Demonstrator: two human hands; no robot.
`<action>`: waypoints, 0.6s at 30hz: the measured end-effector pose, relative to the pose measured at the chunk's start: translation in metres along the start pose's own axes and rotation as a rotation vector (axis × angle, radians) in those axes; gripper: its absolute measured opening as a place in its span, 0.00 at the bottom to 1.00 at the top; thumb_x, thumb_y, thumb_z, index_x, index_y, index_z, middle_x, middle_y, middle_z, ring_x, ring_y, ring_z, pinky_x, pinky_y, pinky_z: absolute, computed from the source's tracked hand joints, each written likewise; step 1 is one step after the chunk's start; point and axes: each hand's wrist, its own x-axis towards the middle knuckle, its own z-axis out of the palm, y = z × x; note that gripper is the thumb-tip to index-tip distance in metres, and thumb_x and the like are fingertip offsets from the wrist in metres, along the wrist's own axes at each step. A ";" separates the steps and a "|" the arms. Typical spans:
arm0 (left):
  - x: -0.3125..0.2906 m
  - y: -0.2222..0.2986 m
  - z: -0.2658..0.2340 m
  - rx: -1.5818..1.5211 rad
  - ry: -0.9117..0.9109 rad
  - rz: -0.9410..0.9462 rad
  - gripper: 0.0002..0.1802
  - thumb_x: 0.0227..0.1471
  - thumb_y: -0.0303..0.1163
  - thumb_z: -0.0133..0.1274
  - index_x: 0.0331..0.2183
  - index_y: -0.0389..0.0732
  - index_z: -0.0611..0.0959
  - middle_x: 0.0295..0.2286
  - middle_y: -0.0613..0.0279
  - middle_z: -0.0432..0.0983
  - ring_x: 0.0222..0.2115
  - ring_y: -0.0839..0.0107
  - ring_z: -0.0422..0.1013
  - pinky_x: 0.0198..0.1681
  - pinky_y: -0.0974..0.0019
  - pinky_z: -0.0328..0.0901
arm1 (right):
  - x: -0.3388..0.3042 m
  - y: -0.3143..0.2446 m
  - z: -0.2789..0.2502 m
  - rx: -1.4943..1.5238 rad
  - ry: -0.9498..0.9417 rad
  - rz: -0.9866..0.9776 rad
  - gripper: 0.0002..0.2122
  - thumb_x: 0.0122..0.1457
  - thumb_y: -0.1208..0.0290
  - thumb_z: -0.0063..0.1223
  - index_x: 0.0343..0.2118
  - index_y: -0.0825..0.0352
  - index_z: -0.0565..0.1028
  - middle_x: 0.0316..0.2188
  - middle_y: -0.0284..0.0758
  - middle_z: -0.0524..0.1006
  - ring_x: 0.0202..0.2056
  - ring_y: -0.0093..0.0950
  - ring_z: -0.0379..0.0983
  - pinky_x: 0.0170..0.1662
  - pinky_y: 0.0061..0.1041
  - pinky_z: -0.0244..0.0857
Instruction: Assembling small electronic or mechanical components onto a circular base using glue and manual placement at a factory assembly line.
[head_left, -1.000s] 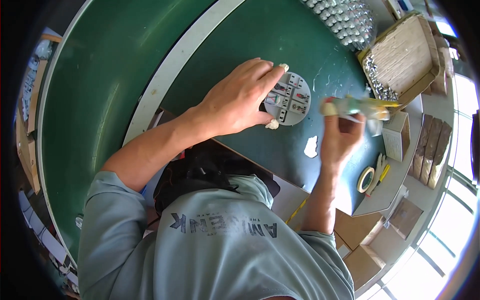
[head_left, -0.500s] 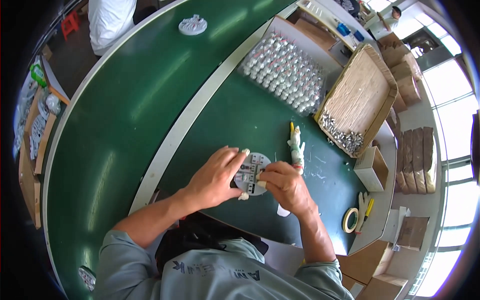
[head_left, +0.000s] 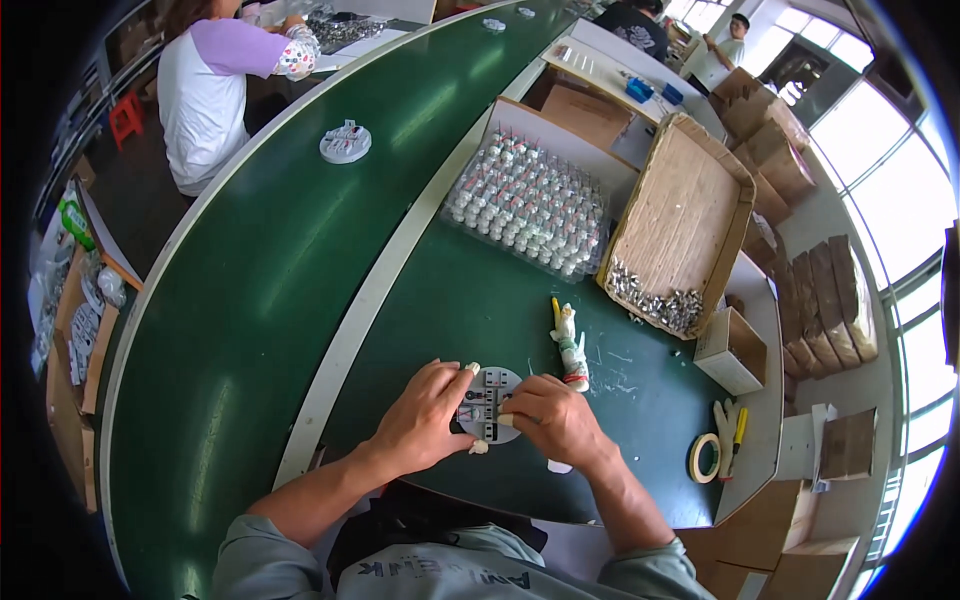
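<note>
A round grey disc-shaped plate (head_left: 490, 378) with small black-and-white parts set in rows lies before me on the green worktop. My left hand (head_left: 425, 415) grips its left edge, thumb at the near side and fingers at the far side. Pale finger cots cover the thumb tip and a fingertip. My right hand (head_left: 555, 415) is closed in a pinch over the plate's right side, its covered fingertips against the parts. Whatever it pinches is hidden. Just beyond that hand lies a white-wrapped tool (head_left: 570, 350) with a yellow end and red and green bands.
Behind stands a clear tray (head_left: 530, 205) full of small white-and-silver pieces, beside a cardboard tray (head_left: 685, 220) with metal bits. A white box (head_left: 732, 350), tape roll (head_left: 704, 458) and yellow cutter (head_left: 740, 428) line the right. Another plate (head_left: 345, 142) sits on the green belt (head_left: 250, 260); a co-worker (head_left: 210, 90) sits beyond.
The view has tilted up, so the scene sits lower and more of the co-worker shows. Both hands keep their places on the plate, with little visible movement.
</note>
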 end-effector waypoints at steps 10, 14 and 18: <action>0.006 0.002 -0.004 -0.056 -0.052 -0.040 0.58 0.37 0.33 0.80 0.65 0.28 0.68 0.55 0.43 0.70 0.61 0.44 0.66 0.67 0.50 0.63 | -0.015 -0.014 0.028 0.094 0.224 0.275 0.09 0.54 0.80 0.67 0.39 0.69 0.84 0.34 0.40 0.81 0.33 0.37 0.79 0.37 0.33 0.74; 0.005 -0.001 0.003 0.010 0.032 -0.060 0.61 0.30 0.30 0.82 0.65 0.31 0.69 0.56 0.45 0.71 0.59 0.46 0.69 0.62 0.51 0.68 | 0.005 0.048 -0.038 0.084 0.412 0.404 0.11 0.59 0.79 0.66 0.45 0.68 0.84 0.33 0.38 0.83 0.29 0.25 0.78 0.36 0.28 0.75; 0.005 0.006 0.008 -0.025 0.032 -0.053 0.63 0.29 0.33 0.83 0.66 0.32 0.69 0.57 0.45 0.71 0.60 0.45 0.68 0.63 0.51 0.67 | 0.038 0.169 -0.117 -0.385 0.549 0.472 0.14 0.61 0.69 0.62 0.48 0.66 0.85 0.37 0.46 0.86 0.37 0.40 0.85 0.44 0.39 0.77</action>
